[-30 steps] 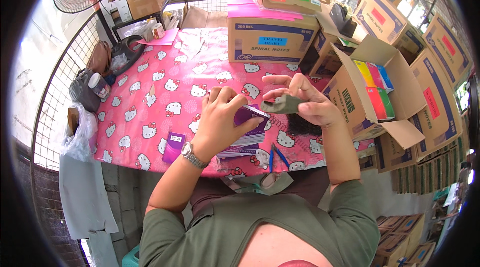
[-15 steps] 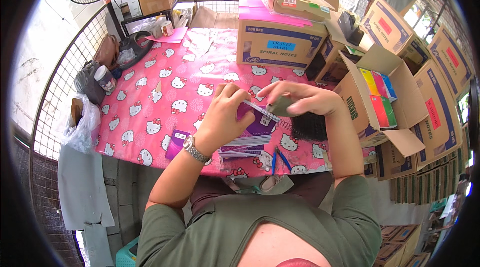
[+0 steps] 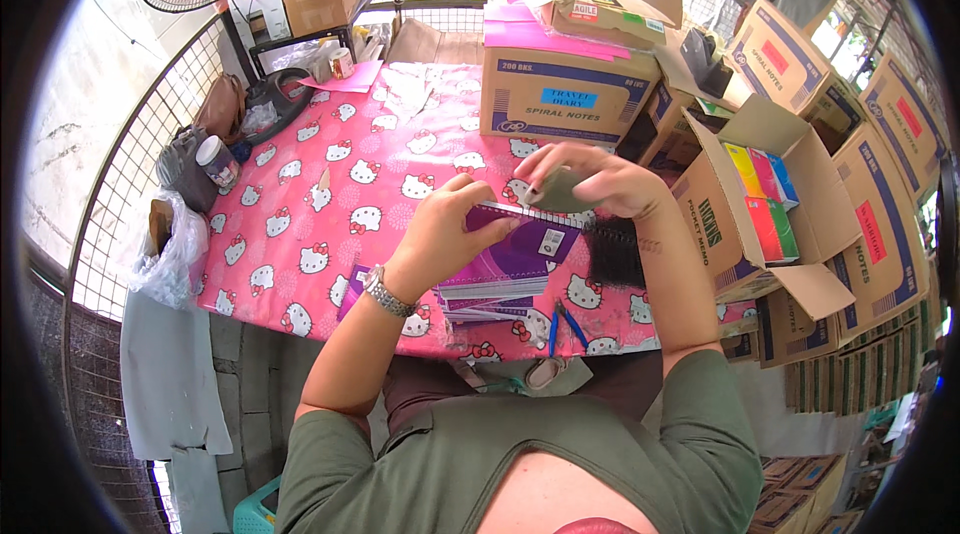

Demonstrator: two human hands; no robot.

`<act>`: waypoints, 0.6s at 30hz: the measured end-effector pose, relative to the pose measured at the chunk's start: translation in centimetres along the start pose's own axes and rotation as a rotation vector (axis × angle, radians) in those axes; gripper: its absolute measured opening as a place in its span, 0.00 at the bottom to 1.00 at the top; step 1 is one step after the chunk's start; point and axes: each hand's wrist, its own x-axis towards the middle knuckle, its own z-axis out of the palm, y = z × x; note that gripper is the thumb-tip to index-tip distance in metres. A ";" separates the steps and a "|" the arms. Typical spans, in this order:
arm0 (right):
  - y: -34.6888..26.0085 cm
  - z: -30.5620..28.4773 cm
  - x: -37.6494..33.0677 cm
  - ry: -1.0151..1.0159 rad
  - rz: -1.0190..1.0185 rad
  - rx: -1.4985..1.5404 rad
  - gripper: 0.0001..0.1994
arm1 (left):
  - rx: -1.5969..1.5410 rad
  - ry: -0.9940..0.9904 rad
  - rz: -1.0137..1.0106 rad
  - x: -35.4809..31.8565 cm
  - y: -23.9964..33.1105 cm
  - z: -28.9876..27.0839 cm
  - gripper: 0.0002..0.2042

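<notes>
A purple notebook [image 3: 522, 237] is tilted over the pile, its punched top edge carrying a white-looking wire spiral [image 3: 545, 217]. Thumb and fingers of my left hand [image 3: 462, 222] pinch its left end. At the right part of that edge is my right hand [image 3: 600, 179], curled round an olive-green flat piece [image 3: 562, 191] whose kind I cannot make out. Below lies a stack of purple notebooks [image 3: 490, 292] with white page edges. Black spiral coils [image 3: 615, 252] lie under my right wrist. Blue-handled pliers [image 3: 567, 327] rest near the table's front edge.
Another purple notebook [image 3: 354, 290] lies beside my left wrist. A closed carton [image 3: 565, 94] stands at the back, and an open carton of colourful pads [image 3: 765, 199] at the right. A plastic bag [image 3: 170, 254] and a jar [image 3: 217, 161] sit at the left edge.
The notebook's top edge has swung nearer level, and more of its purple cover shows. The loose coil end that stuck out at the right no longer shows. The whole view has shifted slightly.
</notes>
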 end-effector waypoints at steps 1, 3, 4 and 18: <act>0.3 -0.1 -0.3 -0.018 -0.140 0.297 0.24 | -0.032 -0.007 -0.012 0.1 0.0 0.2 0.16; -0.3 -0.6 -0.2 0.019 0.012 -0.132 0.25 | -0.010 0.001 0.037 0.5 0.2 0.4 0.16; -0.4 -0.5 0.2 0.061 0.089 -0.282 0.25 | 0.005 0.003 0.058 0.6 0.2 0.5 0.16; 0.6 -0.8 1.2 0.056 -0.041 0.021 0.23 | -0.119 -0.010 0.054 0.6 0.3 0.5 0.14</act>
